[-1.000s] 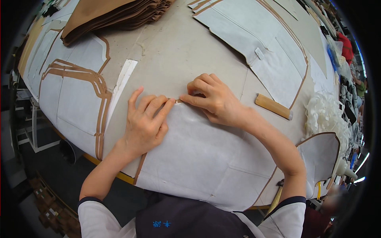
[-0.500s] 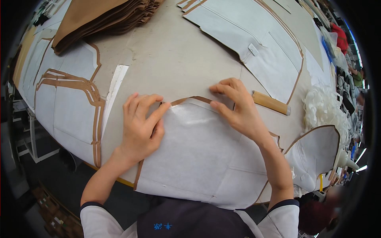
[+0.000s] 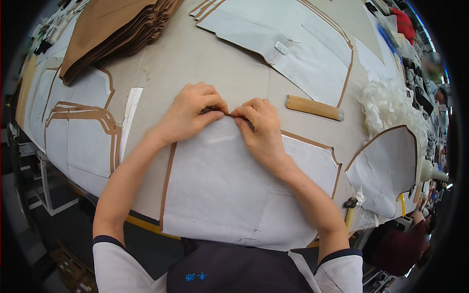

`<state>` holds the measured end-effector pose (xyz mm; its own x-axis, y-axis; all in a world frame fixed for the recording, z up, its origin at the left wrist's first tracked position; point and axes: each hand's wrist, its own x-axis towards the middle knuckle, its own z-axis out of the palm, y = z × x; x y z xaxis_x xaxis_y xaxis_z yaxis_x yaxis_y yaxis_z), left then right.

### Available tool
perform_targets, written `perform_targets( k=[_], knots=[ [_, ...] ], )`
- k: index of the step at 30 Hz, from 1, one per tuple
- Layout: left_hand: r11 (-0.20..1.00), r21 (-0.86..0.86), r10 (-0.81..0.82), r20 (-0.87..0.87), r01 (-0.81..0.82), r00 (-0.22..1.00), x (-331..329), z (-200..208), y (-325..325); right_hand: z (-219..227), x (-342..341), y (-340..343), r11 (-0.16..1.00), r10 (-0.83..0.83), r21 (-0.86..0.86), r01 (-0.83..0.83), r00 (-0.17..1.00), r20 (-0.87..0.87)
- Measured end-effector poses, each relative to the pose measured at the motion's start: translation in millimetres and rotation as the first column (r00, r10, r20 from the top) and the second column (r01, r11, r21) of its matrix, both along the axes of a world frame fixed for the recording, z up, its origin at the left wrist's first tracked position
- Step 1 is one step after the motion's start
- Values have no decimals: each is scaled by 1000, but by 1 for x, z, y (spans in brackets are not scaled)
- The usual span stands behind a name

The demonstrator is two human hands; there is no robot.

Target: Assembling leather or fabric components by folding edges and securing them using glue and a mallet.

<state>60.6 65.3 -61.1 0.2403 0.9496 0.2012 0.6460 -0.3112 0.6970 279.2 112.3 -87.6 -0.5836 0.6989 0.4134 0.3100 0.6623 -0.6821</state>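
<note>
A large panel with a white backing and brown edges (image 3: 220,185) lies in front of me and hangs slightly over the near table edge. At the middle of its far edge, my left hand (image 3: 193,111) pinches the brown rim between thumb and fingers. Close beside it, my right hand (image 3: 260,128) pinches the same rim, with its fingertips almost touching the left ones. The bit of rim between the fingertips is mostly hidden. Right of my right hand, the brown border shows along the panel's far corner.
Brown sheets (image 3: 112,29) are stacked at the far left, near white-backed panels (image 3: 88,141). More panels (image 3: 278,29) lie at the back, by a tan flat stick (image 3: 314,107). White scraps (image 3: 391,107) and a curved panel (image 3: 386,166) sit at right. A person (image 3: 403,249) is beyond.
Both hands have come together at the middle of the panel's far edge and closed on the rim. Before, they were apart with the fingers spread. The whole view has shifted slightly.
</note>
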Motion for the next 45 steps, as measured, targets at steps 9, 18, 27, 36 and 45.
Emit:
perform_targets(
  k=[9, 18, 27, 36, 45],
  knots=[
    [982, 177, 90, -133, -66, 987, 10, -5, -17, -8, -1, -8, 900, 101, 416, -126, 991, 83],
    [891, 447, 159, -479, 85, 863, 25, -6, -28, -6, 53, -6, 913, 43, 397, -90, 991, 123],
    [923, 385, 289, -718, 15, 633, 71, 8, -42, 2, 107, 0, 955, 39, 283, -94, 981, 192],
    [931, 303, 296, -309, -201, 904, 132, -9, -31, 12, 118, -1, 996, -83, -35, 87, 992, 90],
    [948, 303, 186, -260, -103, 948, 133, -17, -27, 2, 120, 1, 988, -58, 149, 46, 995, 78]
  ],
)
